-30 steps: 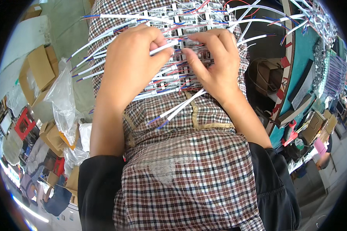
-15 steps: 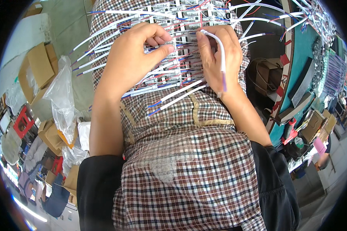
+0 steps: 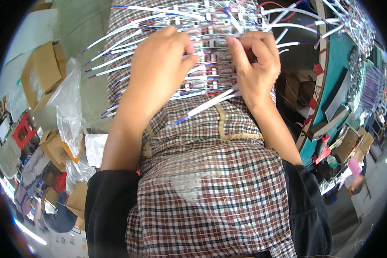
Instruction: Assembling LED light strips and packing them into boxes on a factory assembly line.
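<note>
White sheathed cables with blue and red wire ends run in rows through a panel of small clear and white parts (image 3: 208,64) across my lap. My left hand (image 3: 159,69) lies over the left side of the rows, thumb and forefinger bent close together; what they hold, if anything, is hidden. At the right of the panel, my right hand (image 3: 260,64) is closed, thumb and forefinger pinching at the near end of a short white cable (image 3: 233,22) that points away from me. Below that hand, two white cables (image 3: 208,104) stick out toward my lap, side by side.
A checked apron (image 3: 210,185) covers my lap. On the right, a teal-topped bench (image 3: 335,86) carries bundled cables (image 3: 352,21) and a red-handled tool (image 3: 322,148). Cardboard boxes (image 3: 47,71) and a clear plastic bag (image 3: 69,107) are at left; other people sit or stand farther off.
The white cable that hung bent over the back of my right hand now points away ahead of its fingertips. Both hands and the panel sit slightly farther right in view.
</note>
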Available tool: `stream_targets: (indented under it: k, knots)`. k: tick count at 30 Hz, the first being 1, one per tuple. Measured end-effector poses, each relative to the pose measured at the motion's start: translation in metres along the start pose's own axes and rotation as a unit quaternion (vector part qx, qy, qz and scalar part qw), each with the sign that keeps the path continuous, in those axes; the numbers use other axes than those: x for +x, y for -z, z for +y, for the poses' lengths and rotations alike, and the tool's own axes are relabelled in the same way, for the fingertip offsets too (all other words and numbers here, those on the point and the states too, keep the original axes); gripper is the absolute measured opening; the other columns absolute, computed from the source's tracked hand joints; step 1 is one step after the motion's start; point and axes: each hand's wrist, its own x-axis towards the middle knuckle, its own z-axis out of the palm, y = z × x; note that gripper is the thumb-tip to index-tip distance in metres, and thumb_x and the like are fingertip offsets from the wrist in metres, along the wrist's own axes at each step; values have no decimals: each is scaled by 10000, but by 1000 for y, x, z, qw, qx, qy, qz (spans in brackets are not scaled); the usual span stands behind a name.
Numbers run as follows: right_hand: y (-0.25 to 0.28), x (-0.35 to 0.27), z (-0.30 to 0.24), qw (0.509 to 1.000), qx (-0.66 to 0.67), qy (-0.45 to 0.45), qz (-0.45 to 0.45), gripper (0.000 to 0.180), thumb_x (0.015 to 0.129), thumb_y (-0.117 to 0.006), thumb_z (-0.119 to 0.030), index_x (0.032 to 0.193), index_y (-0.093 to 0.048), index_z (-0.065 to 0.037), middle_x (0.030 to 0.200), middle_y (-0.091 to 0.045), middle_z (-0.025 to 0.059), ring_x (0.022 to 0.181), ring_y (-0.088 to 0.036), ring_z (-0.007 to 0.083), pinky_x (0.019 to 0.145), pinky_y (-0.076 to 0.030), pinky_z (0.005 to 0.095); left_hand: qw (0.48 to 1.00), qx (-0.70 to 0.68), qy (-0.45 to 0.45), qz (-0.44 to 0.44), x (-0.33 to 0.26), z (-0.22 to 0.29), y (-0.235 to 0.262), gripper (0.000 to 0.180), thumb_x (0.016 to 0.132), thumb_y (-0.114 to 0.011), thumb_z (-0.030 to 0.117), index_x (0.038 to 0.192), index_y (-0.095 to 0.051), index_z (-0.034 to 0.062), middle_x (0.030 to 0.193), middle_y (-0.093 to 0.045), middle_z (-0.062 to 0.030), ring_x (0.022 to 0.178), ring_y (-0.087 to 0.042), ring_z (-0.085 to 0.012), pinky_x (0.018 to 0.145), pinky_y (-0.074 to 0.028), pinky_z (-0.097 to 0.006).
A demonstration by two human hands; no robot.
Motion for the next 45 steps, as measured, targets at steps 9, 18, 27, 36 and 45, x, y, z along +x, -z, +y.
stream_targets:
  k: [9,18,27,36,45]
  knots:
    - [23,-8,29,976,-98,115,-160,299,789,-802,-144,1050,-705,-36,1076,-540,154,986,-558,335,842,-469,405,990,-134,3,-35,9,25,-8,240,778,-725,220,878,-690,4,807,-704,-199,799,-704,-382,713,-546,-485]
    - [10,-4,38,974,-98,179,-97,179,955,-695,-101,1067,-648,31,1022,-645,142,962,-611,301,818,-495,411,951,-292,78,57,16,2,-29,274,890,-654,294,864,-706,26,747,-712,-135,740,-697,-368,714,-538,-480]
    - [16,-4,48,989,-107,86,-50,200,983,-672,-124,979,-673,76,979,-597,143,855,-589,257,741,-495,373,995,-93,-30,27,10,-2,-47,244,617,-861,235,784,-713,135,863,-685,-62,868,-688,-297,713,-535,-451]
    - [1,-4,10,992,-91,72,-53,130,880,-740,-69,867,-645,18,828,-577,138,783,-538,269,710,-440,375,997,-69,-34,-3,-16,-14,-19,250,704,-843,235,874,-729,90,931,-646,-103,885,-656,-319,767,-512,-427]
    - [13,-12,5,999,-15,-27,38,240,721,-893,-114,798,-677,-42,915,-524,77,790,-537,222,651,-457,323,991,-122,-15,-56,-12,-1,2,189,782,-793,171,807,-694,13,980,-696,-112,881,-685,-301,786,-532,-375]
